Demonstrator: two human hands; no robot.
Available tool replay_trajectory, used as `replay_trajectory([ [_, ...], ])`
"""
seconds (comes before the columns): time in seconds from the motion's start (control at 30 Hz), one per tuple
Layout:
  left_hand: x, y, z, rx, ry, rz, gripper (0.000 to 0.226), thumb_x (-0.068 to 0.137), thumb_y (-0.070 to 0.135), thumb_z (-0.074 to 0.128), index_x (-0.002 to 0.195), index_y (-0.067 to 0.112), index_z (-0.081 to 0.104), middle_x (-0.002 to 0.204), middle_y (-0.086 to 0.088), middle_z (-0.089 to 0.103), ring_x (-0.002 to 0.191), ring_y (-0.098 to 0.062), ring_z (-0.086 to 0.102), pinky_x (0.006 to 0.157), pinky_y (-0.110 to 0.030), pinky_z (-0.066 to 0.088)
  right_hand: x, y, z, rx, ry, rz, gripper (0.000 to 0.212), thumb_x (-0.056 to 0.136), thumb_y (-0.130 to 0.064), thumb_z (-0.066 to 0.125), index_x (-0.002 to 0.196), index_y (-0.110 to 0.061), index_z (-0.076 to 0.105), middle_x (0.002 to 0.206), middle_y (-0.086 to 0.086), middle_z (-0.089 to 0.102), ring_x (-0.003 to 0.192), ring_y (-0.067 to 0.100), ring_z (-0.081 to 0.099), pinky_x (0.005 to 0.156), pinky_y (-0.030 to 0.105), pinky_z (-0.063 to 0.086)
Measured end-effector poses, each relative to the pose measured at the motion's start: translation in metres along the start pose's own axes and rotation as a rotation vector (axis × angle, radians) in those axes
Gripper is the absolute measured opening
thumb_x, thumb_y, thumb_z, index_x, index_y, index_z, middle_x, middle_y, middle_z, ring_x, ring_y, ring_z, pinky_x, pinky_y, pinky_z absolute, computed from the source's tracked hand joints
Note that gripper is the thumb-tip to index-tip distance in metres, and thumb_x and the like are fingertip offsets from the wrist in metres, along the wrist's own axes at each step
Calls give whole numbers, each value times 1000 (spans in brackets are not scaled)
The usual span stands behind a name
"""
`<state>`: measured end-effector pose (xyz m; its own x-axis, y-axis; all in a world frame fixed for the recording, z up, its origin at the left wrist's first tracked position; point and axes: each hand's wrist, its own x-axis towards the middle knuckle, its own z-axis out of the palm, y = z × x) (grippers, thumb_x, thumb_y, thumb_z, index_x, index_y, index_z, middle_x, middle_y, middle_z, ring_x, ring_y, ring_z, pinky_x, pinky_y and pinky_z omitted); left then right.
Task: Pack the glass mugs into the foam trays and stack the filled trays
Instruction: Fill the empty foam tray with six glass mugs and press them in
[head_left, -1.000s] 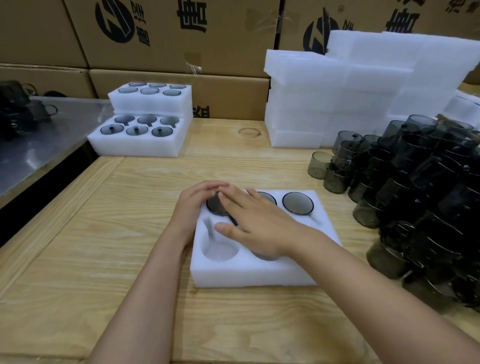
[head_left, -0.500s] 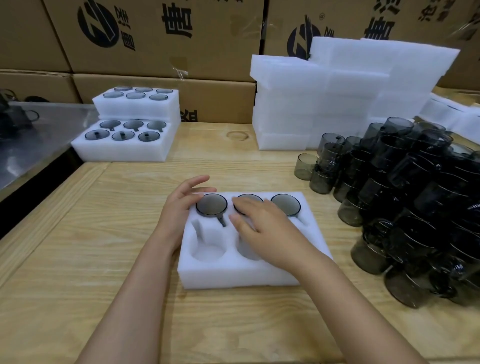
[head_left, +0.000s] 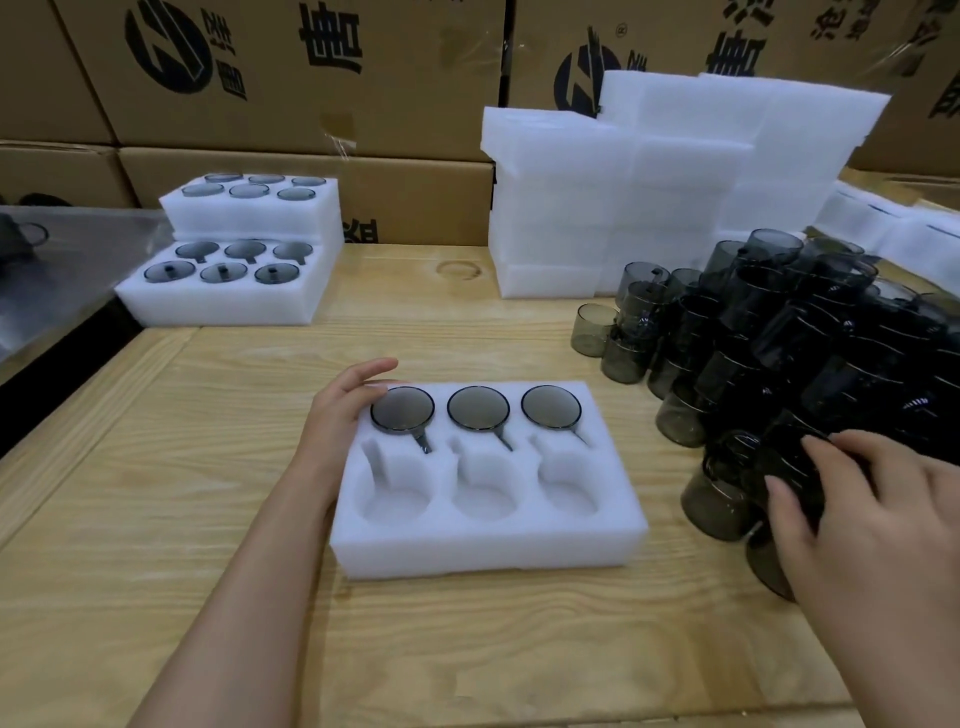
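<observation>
Left hand (head_left: 343, 410), fingers straight, rests on the far-left corner of the foam tray (head_left: 488, 551). Right hand (head_left: 872, 525) curls round a glass mug (head_left: 784, 467) in the pile (head_left: 779, 338) at right. The tray lies lengthwise left-to-right mid-table, with three mugs (head_left: 478, 408) in its far row, handles pointing nearward.

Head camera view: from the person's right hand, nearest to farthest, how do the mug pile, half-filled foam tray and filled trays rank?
From the right hand:
1. mug pile, right side, fingers round one mug.
2. half-filled foam tray, centre, to its left.
3. filled trays, far back left.
</observation>
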<state>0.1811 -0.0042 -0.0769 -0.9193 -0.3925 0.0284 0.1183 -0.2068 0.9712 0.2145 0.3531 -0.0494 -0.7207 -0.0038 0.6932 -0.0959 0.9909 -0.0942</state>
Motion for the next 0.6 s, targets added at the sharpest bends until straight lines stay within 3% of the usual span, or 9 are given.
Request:
replay_trajectory([
  [0.1, 0, 0, 1, -12, 4, -12, 31, 89, -7, 45, 111, 6, 62, 70, 4, 73, 61, -7, 67, 52, -14, 49, 4, 5, 5, -42, -70, -30, 45, 83, -32, 46, 97, 5, 67, 98, 22, 61, 93, 42, 42, 65, 52, 42],
  [0.17, 0, 0, 0, -19, 8, -21, 31, 89, -6, 45, 112, 7, 62, 71, 3, 73, 61, -9, 67, 52, -14, 49, 8, 5, 6, -63, -69, -36, 35, 82, -28, 57, 89, 5, 68, 91, 22, 61, 89, 41, 41, 62, 50, 40],
  [0.27, 0, 0, -1, -7, 9, -23, 31, 89, -6, 45, 111, 7, 63, 70, 3, 73, 61, -9, 67, 53, -14, 49, 9, 4, 9, -23, -59, -24, 23, 77, -15, 77, 84, 4, 68, 88, 21, 60, 88, 41, 41, 65, 51, 43],
  [0.37, 0, 0, -2, -2, 10, -23, 31, 89, -5, 45, 110, 9, 63, 70, 3, 73, 61, -9, 67, 53, -14, 49, 9, -2, 10, 63, -86, -32, 21, 68, -5, 81, 83, 4, 69, 88, 20, 61, 90, 44, 45, 72, 53, 44],
  [0.47, 1, -1, -1, -19, 8, -37, 31, 89, -5, 45, 108, 11, 64, 72, 0, 73, 62, -11, 67, 53, -16, 50, 11, -9, 6, 167, -92, -8, 19, 69, -3, 79, 85, 3, 70, 92, 18, 60, 94, 45, 48, 78, 47, 42],
  [0.6, 0, -1, -2, -44, 2, -47, 31, 89, -4, 45, 107, 12, 65, 76, -4, 73, 64, -14, 68, 54, -18, 52, 13, -28, -7, 379, -103, 14, 12, 72, -8, 77, 81, -5, 70, 116, 15, 57, 110, 32, 45, 92, 31, 31],
])
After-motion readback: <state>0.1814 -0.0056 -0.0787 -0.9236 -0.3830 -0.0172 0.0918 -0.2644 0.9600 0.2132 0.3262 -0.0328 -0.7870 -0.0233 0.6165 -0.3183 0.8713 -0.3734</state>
